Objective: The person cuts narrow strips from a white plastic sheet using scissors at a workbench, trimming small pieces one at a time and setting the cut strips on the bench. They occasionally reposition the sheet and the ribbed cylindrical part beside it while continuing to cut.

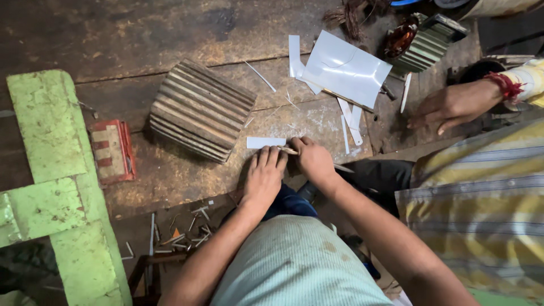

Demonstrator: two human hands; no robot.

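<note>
Head view: the person's left hand (263, 175) lies flat, fingers spread, w/ nothing gripped, pressing on the worn wooden bench (170, 39). Right hand (313, 160) is closed round a thin blade-like tool (288, 150) at a small white paper strip (266, 142), just right of the ribbed metal block (201, 110). Step looks like trimming the strip; next move needs a steady pinned strip. Far right, another person's hand (453, 106) rests by a white sheet (347, 69).

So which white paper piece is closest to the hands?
The small white paper rectangle lying flat beside the left hand; the large white sheet and narrow strips lie farther up.
</note>
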